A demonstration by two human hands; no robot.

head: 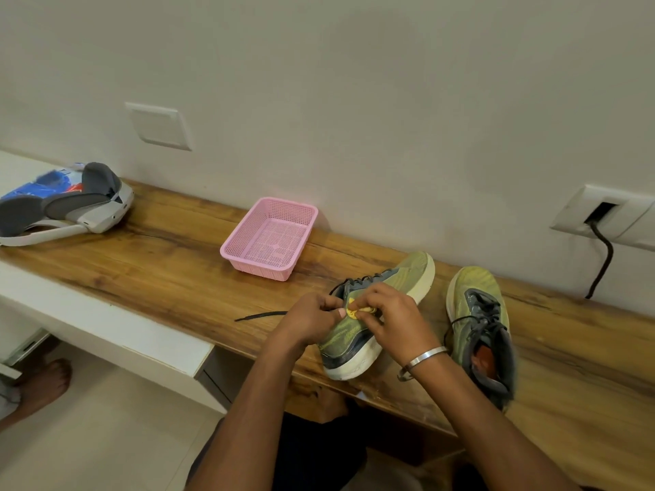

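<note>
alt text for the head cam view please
Left hand and right hand pinch a small yellow piece at the laces of a green sneaker on a wooden desk. A second sneaker stands to its right, a pink basket behind.

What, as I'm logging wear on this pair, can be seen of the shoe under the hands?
The shoe is a running type with a yellow-green, knit-looking upper, grey-blue panels and a thick off-white sole, scuffed at the heel. It lies tipped leftward on the wooden counter, heel near the front edge, toe toward the wall. The right hand pinches a small yellow piece at its lacing. The left hand seems to hold the dark lace, whose loose end trails left.
</note>
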